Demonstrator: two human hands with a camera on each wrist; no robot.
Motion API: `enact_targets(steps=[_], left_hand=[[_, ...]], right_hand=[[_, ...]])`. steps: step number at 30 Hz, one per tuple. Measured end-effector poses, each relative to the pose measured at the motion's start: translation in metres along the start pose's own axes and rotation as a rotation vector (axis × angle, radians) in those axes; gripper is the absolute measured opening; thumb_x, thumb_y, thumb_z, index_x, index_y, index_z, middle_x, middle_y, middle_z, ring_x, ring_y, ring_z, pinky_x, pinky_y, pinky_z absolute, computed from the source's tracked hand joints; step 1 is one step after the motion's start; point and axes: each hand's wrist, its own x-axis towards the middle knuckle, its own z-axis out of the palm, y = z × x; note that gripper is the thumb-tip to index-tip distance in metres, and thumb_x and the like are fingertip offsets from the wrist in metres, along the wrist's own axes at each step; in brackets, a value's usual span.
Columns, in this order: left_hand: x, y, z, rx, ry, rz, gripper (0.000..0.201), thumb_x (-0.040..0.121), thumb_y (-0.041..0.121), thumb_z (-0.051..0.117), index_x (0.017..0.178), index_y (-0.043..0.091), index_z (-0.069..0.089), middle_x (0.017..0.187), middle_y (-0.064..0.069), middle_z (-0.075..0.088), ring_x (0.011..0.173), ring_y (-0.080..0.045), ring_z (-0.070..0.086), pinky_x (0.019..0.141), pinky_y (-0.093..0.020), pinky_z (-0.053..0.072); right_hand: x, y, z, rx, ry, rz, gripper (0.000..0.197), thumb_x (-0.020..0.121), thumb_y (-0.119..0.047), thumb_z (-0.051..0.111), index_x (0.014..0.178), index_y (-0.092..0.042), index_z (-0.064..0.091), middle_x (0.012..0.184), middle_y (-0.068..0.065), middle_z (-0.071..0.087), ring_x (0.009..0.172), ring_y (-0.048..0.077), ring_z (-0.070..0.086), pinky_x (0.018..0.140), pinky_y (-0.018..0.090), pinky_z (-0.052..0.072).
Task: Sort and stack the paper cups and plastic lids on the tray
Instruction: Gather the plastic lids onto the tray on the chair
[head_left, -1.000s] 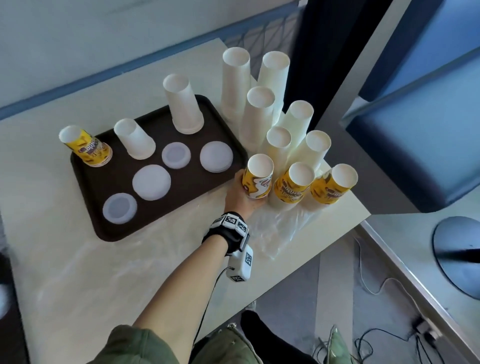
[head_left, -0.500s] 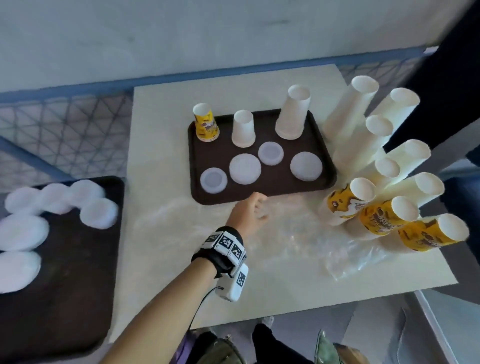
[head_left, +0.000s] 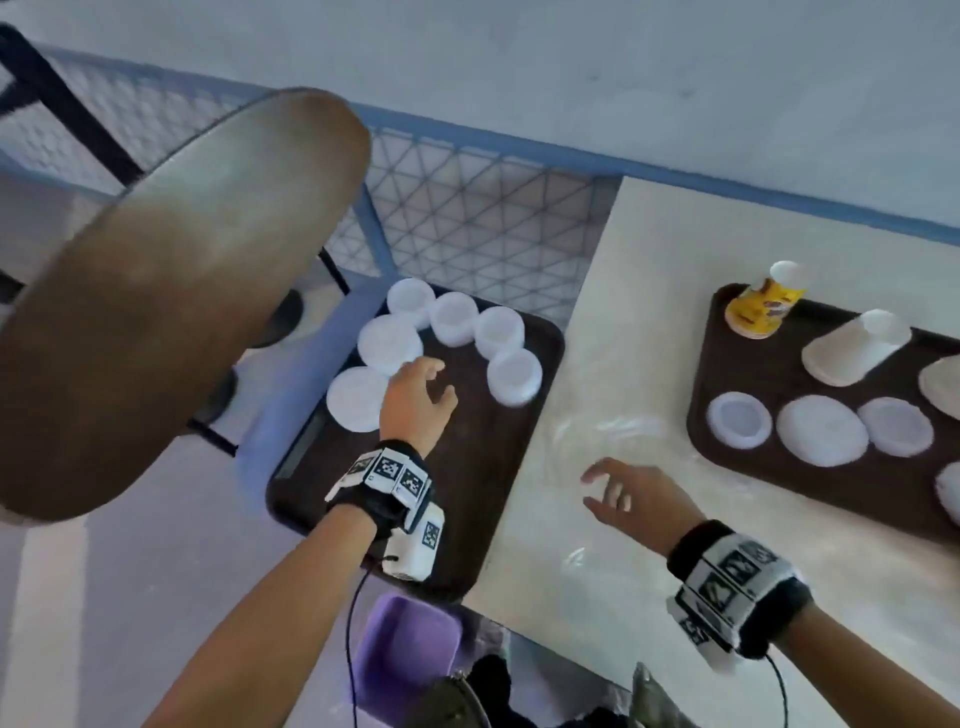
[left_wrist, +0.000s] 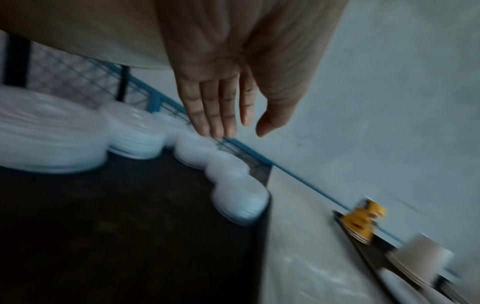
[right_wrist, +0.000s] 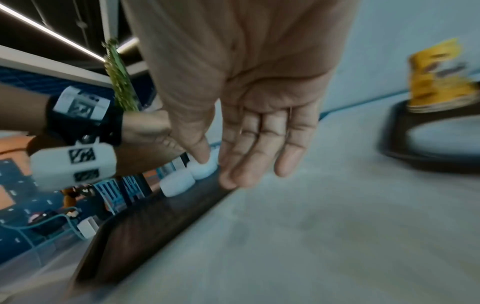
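Observation:
A dark tray (head_left: 467, 493) stands left of the table and holds several stacks of white plastic lids (head_left: 514, 376). My left hand (head_left: 421, 395) hovers over it with relaxed fingers and holds nothing; in the left wrist view the left hand (left_wrist: 233, 123) is above the lid stacks (left_wrist: 52, 133). My right hand (head_left: 608, 488) is open over the table (head_left: 649, 312), empty. On the right, a second tray (head_left: 727, 364) carries a stack of upside-down yellow cups (head_left: 763, 306), a white cup stack (head_left: 852, 353) and several lids (head_left: 822, 436).
A round brown top (head_left: 171, 291) fills the upper left, close to the left tray. A blue mesh fence (head_left: 467, 223) runs behind. A clear plastic sheet (head_left: 608, 436) lies on the table between the trays. A purple object (head_left: 410, 644) sits below the left tray.
The view has swung left. My left hand moved from the table beside the right tray to above the left tray of lids. My right hand has come into view.

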Motion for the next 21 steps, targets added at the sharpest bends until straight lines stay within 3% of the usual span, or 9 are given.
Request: enact_targets(steps=[4,6,10,15,21], left_hand=[[0.028,-0.041,-0.036,0.162,0.107,-0.164,0.045,0.078,0.019,0.067,0.120,0.009,0.053,0.122,-0.017,0.051,0.116,-0.034,0.045,0.096,-0.040,0.037],[0.035,-0.060,-0.045,0.195,0.079,-0.255,0.056,0.076,0.026,0.070,0.125,0.012,0.048,0.128,-0.014,0.045,0.122,-0.034,0.039,0.097,-0.042,0.036],[0.044,-0.086,-0.049,0.216,0.014,-0.305,0.070,0.071,0.036,0.074,0.128,0.013,0.042,0.134,-0.011,0.040,0.128,-0.032,0.032,0.101,-0.043,0.033],[0.050,-0.100,-0.043,0.296,-0.094,-0.300,0.079,0.071,0.044,0.073,0.132,0.010,0.036,0.138,-0.011,0.037,0.130,-0.032,0.031,0.101,-0.045,0.034],[0.049,-0.118,-0.039,0.336,-0.138,-0.302,0.074,0.074,0.041,0.070,0.131,0.008,0.035,0.137,-0.012,0.041,0.127,-0.032,0.036,0.096,-0.045,0.038]], right_hand=[[0.069,-0.068,0.005,0.094,0.066,-0.126,0.029,0.082,-0.024,0.067,0.109,-0.017,0.060,0.077,-0.002,0.056,0.065,0.013,0.052,0.070,0.022,0.043],[0.101,-0.097,0.013,0.077,0.062,-0.188,0.034,0.083,-0.024,0.066,0.115,-0.016,0.057,0.090,0.001,0.055,0.076,0.017,0.052,0.079,0.027,0.046],[0.160,-0.145,0.025,-0.059,0.049,-0.252,0.047,0.085,-0.026,0.062,0.128,-0.018,0.047,0.122,0.007,0.051,0.108,0.023,0.052,0.094,0.038,0.045],[0.220,-0.185,0.033,-0.343,0.035,-0.334,0.056,0.087,-0.022,0.058,0.138,-0.018,0.037,0.144,0.009,0.034,0.132,0.027,0.035,0.103,0.041,0.039],[0.265,-0.210,0.045,-0.713,-0.029,-0.408,0.067,0.089,-0.031,0.057,0.145,-0.020,0.023,0.156,0.011,0.011,0.143,0.028,0.013,0.112,0.046,0.022]])
